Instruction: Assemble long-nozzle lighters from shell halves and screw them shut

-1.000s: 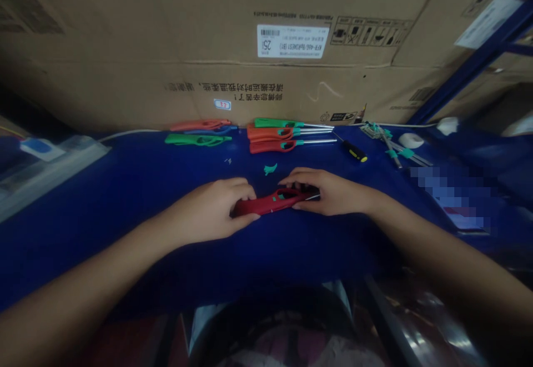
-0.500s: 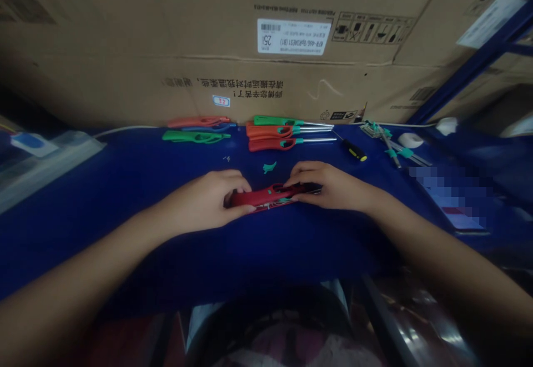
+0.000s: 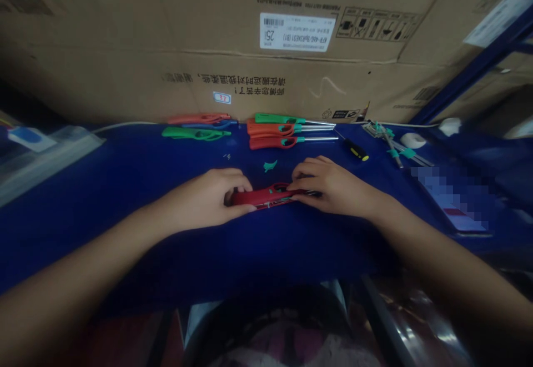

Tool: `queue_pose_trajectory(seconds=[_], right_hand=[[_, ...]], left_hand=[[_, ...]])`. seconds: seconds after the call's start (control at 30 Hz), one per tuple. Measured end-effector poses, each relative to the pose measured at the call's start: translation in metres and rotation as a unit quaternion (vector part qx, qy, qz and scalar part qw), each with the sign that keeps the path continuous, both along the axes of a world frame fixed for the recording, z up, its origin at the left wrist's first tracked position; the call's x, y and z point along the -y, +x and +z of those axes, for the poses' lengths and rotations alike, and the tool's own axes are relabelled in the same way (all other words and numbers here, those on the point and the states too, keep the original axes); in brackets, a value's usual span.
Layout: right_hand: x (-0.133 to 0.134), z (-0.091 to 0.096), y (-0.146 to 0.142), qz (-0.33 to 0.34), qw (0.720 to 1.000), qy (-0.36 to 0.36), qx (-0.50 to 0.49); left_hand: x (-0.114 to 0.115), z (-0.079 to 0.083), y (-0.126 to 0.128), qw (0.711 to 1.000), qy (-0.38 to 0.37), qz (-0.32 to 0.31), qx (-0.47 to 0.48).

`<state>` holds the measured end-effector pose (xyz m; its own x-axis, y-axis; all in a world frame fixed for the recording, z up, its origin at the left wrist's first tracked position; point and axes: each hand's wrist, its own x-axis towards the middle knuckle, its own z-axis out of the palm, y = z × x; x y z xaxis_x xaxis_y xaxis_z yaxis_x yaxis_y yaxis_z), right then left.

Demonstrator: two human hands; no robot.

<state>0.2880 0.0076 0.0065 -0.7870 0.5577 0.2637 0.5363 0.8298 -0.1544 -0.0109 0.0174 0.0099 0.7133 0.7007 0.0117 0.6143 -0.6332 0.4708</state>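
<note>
A red long-nosed lighter lies sideways at the middle of the blue table, its two casing halves slightly apart along the near side. Inner parts show in that gap. My left hand is closed round its handle end, thumb on the near edge and fingers behind. At the trigger and nozzle end, my right hand pinches the lighter and hides part of it. Just beyond it lies a small loose green trigger piece.
Behind the hands are assembled lighters with metal nozzles, and coloured casing halves. To the right are a screwdriver, nozzle parts, a tape roll and a phone. A cardboard box stands at the back.
The red casing halves appear closer together near the trigger end. My right hand's fingers have shifted slightly there; my left hand keeps its hold. The view has moved a little.
</note>
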Motion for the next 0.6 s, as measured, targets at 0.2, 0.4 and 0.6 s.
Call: queue_pose_trajectory(seconds=[0.2, 0.4, 0.6], right_hand=[[0.004, 0.003, -0.003, 0.014, 0.993, 0.001, -0.113], [0.009, 0.002, -0.004, 0.032, 0.994, -0.07, -0.08], [0.015, 0.006, -0.005, -0.007, 0.992, -0.11, -0.063]], left_hand=[[-0.007, -0.002, -0.001, 0.998, 0.009, 0.031, 0.051], [-0.015, -0.009, -0.005, 0.997, 0.06, 0.038, 0.018], [-0.002, -0.003, 0.001, 0.991, 0.105, 0.082, 0.023]])
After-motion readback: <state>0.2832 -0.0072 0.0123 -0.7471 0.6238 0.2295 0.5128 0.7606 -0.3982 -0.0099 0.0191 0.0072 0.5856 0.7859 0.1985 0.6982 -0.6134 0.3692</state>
